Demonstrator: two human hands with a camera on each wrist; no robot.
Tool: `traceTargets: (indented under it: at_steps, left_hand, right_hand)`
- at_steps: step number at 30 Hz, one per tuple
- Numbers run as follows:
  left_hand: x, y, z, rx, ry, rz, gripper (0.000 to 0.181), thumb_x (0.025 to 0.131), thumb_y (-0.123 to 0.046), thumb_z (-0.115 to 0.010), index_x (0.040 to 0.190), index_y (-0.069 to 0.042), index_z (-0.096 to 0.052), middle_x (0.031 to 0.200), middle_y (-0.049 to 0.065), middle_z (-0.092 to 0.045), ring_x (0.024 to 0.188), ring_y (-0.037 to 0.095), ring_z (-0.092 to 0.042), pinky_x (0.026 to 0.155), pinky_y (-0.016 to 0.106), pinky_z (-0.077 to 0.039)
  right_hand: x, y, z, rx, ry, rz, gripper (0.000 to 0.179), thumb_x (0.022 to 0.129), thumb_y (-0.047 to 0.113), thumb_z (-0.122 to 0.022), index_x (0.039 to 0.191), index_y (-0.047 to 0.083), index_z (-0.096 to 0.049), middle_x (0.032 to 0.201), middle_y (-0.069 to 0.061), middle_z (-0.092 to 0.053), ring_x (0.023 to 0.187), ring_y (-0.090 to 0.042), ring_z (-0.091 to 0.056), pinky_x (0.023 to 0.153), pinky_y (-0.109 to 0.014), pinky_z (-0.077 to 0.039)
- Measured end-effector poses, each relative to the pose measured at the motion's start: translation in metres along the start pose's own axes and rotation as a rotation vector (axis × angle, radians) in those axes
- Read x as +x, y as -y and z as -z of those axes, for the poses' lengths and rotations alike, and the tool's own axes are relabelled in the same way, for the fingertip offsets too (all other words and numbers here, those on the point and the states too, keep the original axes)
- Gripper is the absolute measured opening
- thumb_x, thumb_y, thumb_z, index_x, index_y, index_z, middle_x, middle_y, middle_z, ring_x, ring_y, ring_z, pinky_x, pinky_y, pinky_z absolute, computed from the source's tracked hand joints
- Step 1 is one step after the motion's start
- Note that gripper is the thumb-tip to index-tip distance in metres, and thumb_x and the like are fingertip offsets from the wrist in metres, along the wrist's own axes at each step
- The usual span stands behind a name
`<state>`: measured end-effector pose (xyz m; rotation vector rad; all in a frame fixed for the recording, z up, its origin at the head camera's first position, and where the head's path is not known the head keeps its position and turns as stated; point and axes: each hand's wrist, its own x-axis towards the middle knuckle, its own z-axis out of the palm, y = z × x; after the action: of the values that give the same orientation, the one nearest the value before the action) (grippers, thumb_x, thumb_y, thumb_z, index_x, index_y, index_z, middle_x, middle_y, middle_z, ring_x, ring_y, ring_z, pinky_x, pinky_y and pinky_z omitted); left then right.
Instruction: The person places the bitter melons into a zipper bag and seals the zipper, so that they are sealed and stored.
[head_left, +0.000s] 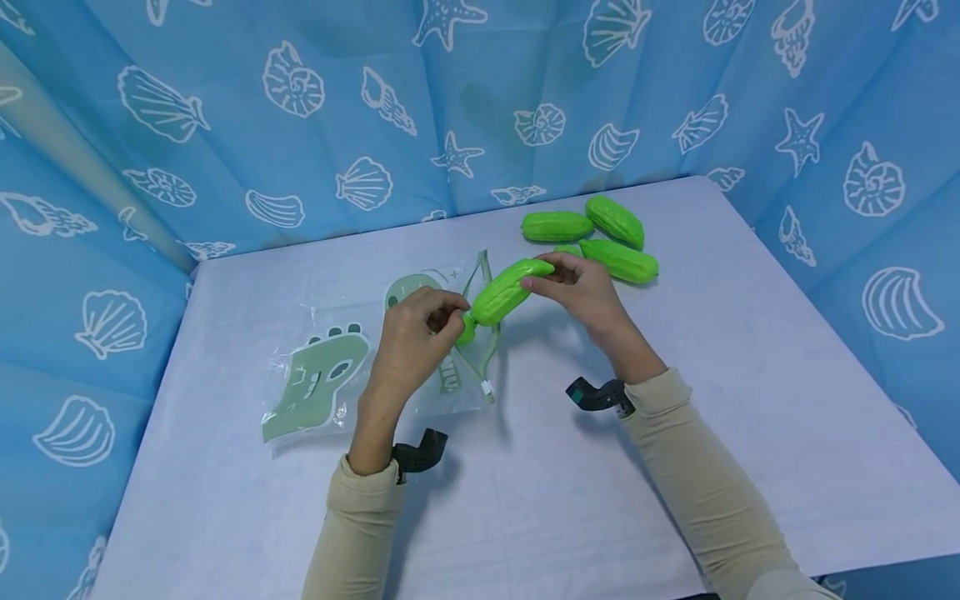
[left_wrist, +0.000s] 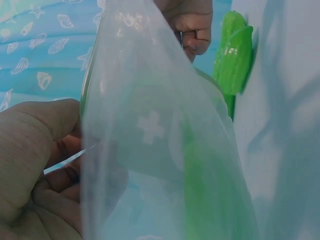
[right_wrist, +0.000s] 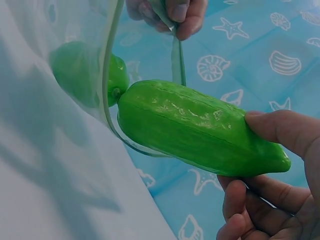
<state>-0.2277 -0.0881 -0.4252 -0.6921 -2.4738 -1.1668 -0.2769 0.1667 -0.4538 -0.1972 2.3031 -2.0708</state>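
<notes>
Green gourd (right_wrist: 185, 127) points into the open-rimmed bag (right_wrist: 106, 70).

Plus sign (left_wrist: 151, 127), unclear letters (head_left: 448, 374) on bag (head_left: 322, 387)

- Found on bench (head_left: 525, 508), left: bag (head_left: 322, 387).
- Noted at bag's right end: toy vegetable (head_left: 504, 295).
- Located farther right and behind: vegetable cluster (head_left: 621, 262).
- Hung behind bench: curtain (head_left: 495, 92).
</notes>
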Motion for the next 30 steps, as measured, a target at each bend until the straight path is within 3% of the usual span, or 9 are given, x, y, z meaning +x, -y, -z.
traceTargets:
  at_steps: [6,15,24,30]
  left_hand:
    - [0.005,-0.001,0.005,0.009,-0.009,-0.002,0.017,0.091,-0.001,-0.06,0.1,-0.004,-0.075,0.085,0.003,-0.063,0.069,0.013,-0.056,0.063,0.029,-0.049]
    - [0.009,-0.002,0.009,0.01,-0.014,-0.01,0.017,0.091,-0.002,-0.06,0.101,-0.004,-0.075,0.087,0.003,-0.064,0.071,0.013,-0.057,0.064,0.029,-0.051]
    - [0.005,-0.001,0.006,0.004,-0.001,-0.02,0.017,0.092,-0.002,-0.06,0.101,-0.005,-0.075,0.089,0.002,-0.065,0.072,0.011,-0.058,0.065,0.028,-0.052]
    - [-0.002,0.0,0.002,-0.001,0.015,-0.004,0.017,0.092,-0.002,-0.06,0.1,-0.005,-0.075,0.09,0.001,-0.065,0.074,0.01,-0.058,0.066,0.027,-0.053]
  right_hand:
    - [0.004,0.005,-0.007,-0.014,0.014,0.019,0.052,0.087,0.025,-0.08,0.131,0.004,-0.062,0.113,-0.005,-0.066,0.102,-0.02,-0.061,0.09,-0.03,-0.049]
    - [0.009,0.01,-0.014,-0.007,0.057,0.022,0.051,0.088,0.024,-0.079,0.132,0.005,-0.062,0.115,-0.008,-0.066,0.101,-0.023,-0.061,0.097,-0.049,-0.046]
    - [0.002,0.008,-0.018,-0.077,0.047,-0.027,0.054,0.087,0.03,-0.079,0.134,0.009,-0.061,0.12,-0.009,-0.064,0.107,-0.024,-0.06,0.093,-0.039,-0.049]
    - [-0.005,-0.001,-0.021,-0.08,0.045,-0.046,0.057,0.086,0.031,-0.08,0.135,0.008,-0.061,0.118,-0.008,-0.064,0.105,-0.024,-0.06,0.092,-0.04,-0.049]
